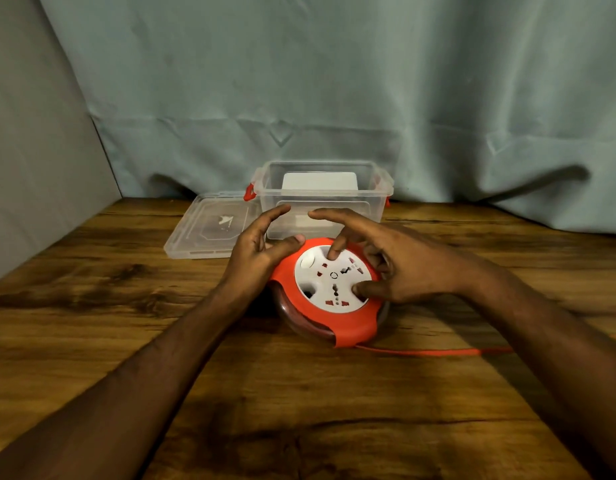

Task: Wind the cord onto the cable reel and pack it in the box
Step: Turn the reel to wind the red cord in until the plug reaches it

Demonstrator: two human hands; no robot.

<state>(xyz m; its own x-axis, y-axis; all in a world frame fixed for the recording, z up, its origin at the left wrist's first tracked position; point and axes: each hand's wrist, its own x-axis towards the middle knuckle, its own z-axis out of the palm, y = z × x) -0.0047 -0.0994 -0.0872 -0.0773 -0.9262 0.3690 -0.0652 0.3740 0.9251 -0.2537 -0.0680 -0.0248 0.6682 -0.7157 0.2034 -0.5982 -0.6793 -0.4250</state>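
A round cable reel (pixel 329 299) with an orange frame and a white socket face lies flat on the wooden table (pixel 126 306). My left hand (pixel 256 251) holds its left rim, thumb on the orange edge. On the white face rests my right hand (pixel 386 261), one fingertip in a recess near the top and the thumb pressed at the lower right. An orange cord (pixel 434 351) runs from under the reel to the right along the table. Behind the reel stands a clear plastic box (pixel 322 195) with red latches, open.
The box's clear lid (pixel 209 226) lies flat on the table to the left of the box. A pale cloth backdrop (pixel 334 81) hangs behind, and a grey panel (pixel 32 150) closes the left side.
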